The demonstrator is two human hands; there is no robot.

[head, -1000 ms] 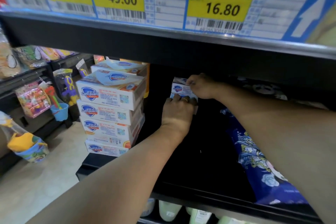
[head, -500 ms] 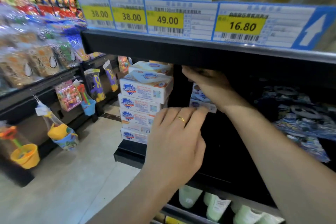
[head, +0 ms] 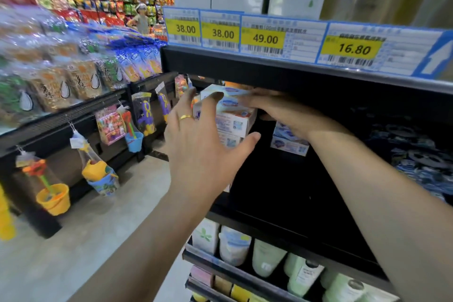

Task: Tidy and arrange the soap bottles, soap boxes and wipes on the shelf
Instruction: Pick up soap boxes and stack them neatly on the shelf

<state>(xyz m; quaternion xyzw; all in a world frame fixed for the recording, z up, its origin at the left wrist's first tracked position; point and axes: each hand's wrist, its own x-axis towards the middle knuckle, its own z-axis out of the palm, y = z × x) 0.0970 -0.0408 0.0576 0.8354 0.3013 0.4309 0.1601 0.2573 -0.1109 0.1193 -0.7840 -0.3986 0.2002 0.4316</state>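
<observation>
Risk: tall soap box stack point(head: 235, 117) at shelf point(head: 282, 73) left end could topple | L hand point(head: 203, 144) fingers spread, just in front, no grip | R hand point(head: 282, 113) flat on top box, not clamped; nudge tips it | small boxes point(head: 289, 142) beside.

Four price tags stand along the shelf edge point(head: 294, 73) across the upper middle of the frame. On their yellow fields, left to right: 38.00 point(head: 185, 29), 38.00 point(head: 222, 33), 49.00 point(head: 265, 39) and 16.80 point(head: 354, 49). The smaller print and the soap boxes' point(head: 235, 122) lettering are too blurred to read.
</observation>
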